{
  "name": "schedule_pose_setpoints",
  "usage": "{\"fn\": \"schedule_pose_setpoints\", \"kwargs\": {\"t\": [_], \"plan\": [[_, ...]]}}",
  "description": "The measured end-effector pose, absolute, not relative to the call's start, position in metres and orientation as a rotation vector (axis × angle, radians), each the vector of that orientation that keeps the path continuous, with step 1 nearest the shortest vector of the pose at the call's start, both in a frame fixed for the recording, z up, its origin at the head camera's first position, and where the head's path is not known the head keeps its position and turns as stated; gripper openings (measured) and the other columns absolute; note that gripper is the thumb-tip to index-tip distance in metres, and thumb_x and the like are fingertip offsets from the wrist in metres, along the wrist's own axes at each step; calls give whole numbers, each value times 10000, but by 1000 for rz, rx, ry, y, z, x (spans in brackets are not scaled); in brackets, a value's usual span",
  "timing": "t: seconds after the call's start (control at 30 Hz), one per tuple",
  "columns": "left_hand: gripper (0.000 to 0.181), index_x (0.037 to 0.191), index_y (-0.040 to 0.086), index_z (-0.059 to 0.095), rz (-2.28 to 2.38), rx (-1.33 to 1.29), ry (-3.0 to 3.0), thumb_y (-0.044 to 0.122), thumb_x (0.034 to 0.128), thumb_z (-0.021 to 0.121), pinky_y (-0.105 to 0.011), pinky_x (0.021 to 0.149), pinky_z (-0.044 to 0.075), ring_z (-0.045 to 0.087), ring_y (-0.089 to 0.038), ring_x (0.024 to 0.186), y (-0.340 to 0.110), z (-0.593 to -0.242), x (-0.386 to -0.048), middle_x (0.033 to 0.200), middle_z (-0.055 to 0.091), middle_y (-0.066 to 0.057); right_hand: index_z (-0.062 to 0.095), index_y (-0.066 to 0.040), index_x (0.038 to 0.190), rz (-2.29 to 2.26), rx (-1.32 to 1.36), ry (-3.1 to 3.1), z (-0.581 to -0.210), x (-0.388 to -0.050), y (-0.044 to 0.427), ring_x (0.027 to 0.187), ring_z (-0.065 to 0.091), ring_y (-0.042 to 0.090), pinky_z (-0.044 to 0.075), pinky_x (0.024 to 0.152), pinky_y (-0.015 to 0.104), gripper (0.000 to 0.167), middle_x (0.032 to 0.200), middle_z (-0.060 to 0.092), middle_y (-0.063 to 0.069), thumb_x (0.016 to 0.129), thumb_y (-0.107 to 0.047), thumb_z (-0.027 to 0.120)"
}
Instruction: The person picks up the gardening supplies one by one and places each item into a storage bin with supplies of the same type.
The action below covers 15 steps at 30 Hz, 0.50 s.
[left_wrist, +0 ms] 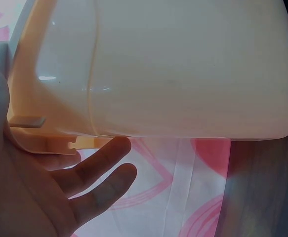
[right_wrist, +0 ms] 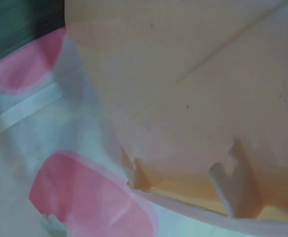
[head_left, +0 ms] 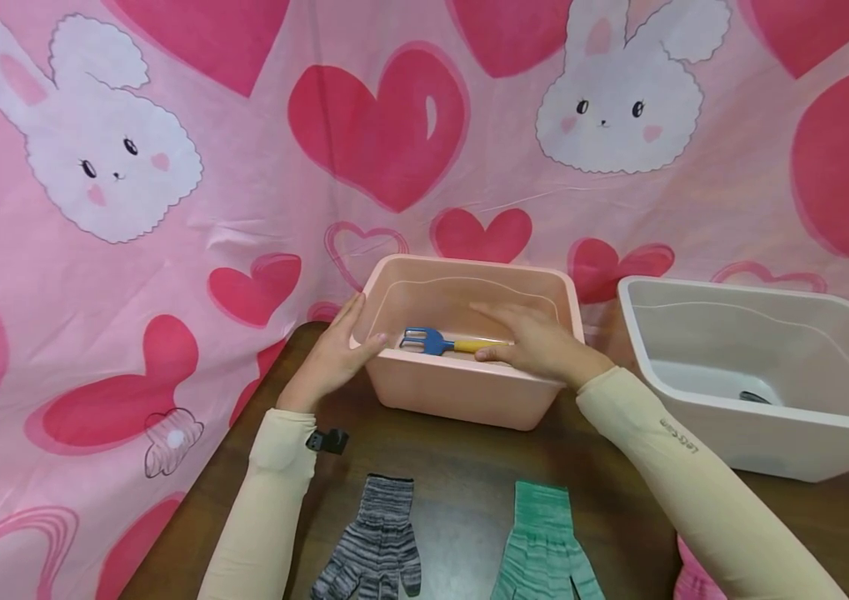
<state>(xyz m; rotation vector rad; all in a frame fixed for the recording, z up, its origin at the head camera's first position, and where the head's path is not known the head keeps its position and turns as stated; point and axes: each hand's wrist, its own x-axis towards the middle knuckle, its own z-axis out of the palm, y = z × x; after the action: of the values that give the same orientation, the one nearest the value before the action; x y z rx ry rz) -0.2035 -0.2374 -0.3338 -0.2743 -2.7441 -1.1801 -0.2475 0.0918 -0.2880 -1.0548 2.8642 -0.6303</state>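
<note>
A pink plastic bin [head_left: 461, 392] stands at the back of the table. My left hand [head_left: 330, 358] holds its near left corner, thumb over the front rim; in the left wrist view, the fingers [left_wrist: 102, 190] lie under the rim outside the wall. Inside the bin lies a garden hand fork [head_left: 435, 342] with blue tines and a yellow handle. Over the bin's right part, my right hand [head_left: 536, 337] reaches in with fingers extended and thumb close to the handle, whose end it hides. The right wrist view shows the bin's outer wall [right_wrist: 183, 98], not the hand.
To the right stands a grey-white bin [head_left: 761, 433] with a small dark object [head_left: 754, 397] inside. A black-and-grey knitted glove [head_left: 379, 542] and a green glove [head_left: 544, 542] lie in front. A pink item [head_left: 694, 575] shows partly under the right sleeve. Patterned cloth [head_left: 244, 167] hangs behind.
</note>
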Motion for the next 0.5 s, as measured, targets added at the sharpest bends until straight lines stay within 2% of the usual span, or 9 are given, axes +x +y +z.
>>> {"fn": "schedule_pose_setpoints", "kwargs": {"t": [0.1, 0.3, 0.4, 0.5], "plan": [[954, 1630, 111, 151, -1173, -284, -2740, 591, 935, 596, -601, 1171, 185, 161, -355, 1514, -237, -333, -203, 1675, 138, -114, 403, -294, 1567, -596, -1025, 2901, -287, -246, 92, 1445, 339, 319, 228, 1130, 664, 832, 1546, 448, 32, 853, -571, 727], [944, 1629, 107, 162, -1187, -290, -2730, 567, 936, 608, -599, 1172, 185, 163, -351, 1514, -237, -332, -203, 1674, 144, -118, 461, -248, 1539, -576, -1034, 2933, -287, -245, 93, 1417, 367, 358, 188, 1132, 673, 773, 1510, 494, 59, 873, -537, 725], [946, 1631, 116, 155, -1193, -286, -2733, 568, 935, 609, -611, 1167, 185, 160, -355, 1514, -237, -332, -203, 1676, 138, -113, 574, -176, 1453, -614, -1044, 2939, -287, -245, 93, 1318, 485, 346, 273, 1110, 634, 663, 1392, 601, 76, 892, -496, 722], [938, 1632, 117, 150, -1205, -280, -2731, 546, 938, 614, -617, 1165, 183, 157, -356, 1514, -237, -334, -202, 1677, 132, -108, 673, -114, 1327, -654, -1094, 2951, -288, -245, 93, 1117, 622, 301, 426, 1025, 554, 497, 1190, 704, 69, 925, -401, 718]]}}
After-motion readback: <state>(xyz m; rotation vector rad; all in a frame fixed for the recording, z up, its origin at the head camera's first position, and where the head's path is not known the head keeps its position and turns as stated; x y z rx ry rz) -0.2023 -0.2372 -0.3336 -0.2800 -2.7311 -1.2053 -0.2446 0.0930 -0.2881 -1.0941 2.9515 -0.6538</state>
